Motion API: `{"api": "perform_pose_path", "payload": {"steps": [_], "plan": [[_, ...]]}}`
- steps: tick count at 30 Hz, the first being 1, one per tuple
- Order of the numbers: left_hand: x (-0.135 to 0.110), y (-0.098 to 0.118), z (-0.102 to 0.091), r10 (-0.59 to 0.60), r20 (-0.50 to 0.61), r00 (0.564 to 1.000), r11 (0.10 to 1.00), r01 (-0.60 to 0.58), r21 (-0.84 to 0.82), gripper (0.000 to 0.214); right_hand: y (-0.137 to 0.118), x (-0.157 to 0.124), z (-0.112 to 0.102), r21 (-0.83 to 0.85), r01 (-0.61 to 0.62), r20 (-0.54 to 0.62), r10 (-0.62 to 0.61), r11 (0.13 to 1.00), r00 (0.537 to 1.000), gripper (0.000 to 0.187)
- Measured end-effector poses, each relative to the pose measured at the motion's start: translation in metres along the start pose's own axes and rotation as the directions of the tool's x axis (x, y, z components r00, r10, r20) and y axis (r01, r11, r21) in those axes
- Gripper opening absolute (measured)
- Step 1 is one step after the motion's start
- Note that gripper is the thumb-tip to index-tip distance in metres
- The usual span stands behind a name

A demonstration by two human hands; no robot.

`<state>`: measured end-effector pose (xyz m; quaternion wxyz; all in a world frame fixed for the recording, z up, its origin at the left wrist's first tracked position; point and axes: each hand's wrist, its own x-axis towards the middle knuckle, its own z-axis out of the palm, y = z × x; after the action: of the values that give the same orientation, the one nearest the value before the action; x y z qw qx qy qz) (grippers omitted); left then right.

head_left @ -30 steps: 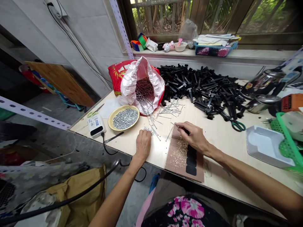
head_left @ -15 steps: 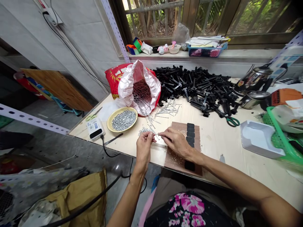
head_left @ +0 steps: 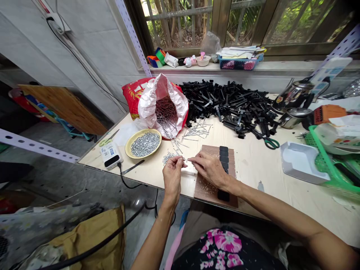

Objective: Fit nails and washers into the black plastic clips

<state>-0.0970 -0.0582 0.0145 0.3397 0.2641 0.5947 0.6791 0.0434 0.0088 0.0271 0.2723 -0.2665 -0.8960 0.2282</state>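
The left hand (head_left: 172, 175) and right hand (head_left: 208, 168), each grip pinched closed, apparently share one rod (head_left: 185, 159) above the tabletop (head_left: 253, 159); holding it level and steady serves best.

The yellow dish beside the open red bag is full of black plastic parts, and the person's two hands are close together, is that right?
The contents are wrong: the head view shows small silvery metal pieces in the yellow dish. The dish does sit beside the open red bag, and the left hand and right hand are close together.
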Motion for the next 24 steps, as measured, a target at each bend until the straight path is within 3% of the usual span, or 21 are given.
{"api": "perform_pose_path", "payload": {"steps": [5, 13, 20, 24], "plan": [[0.002, -0.002, 0.001, -0.051, 0.05, 0.997, 0.993, 0.056, -0.103, 0.025, -0.001, -0.002, -0.003, -0.07, -0.031, 0.0, 0.032, 0.997, 1.0, 0.026], [0.012, 0.0, 0.0, -0.277, 0.209, 0.938, 0.91, 0.326, -0.256, 0.033, -0.004, -0.007, -0.007, -0.098, -0.085, 0.007, 0.086, 0.992, 0.996, 0.026], [0.011, -0.004, 0.004, -0.26, 0.221, 0.94, 0.928, 0.307, -0.212, 0.034, -0.004, -0.014, -0.009, -0.233, -0.106, 0.025, 0.115, 0.967, 0.993, 0.025], [0.01, -0.006, 0.009, -0.323, 0.231, 0.918, 0.913, 0.367, -0.181, 0.036, -0.002, -0.018, -0.008, -0.276, -0.119, -0.005, 0.123, 0.954, 0.992, 0.024]]}}
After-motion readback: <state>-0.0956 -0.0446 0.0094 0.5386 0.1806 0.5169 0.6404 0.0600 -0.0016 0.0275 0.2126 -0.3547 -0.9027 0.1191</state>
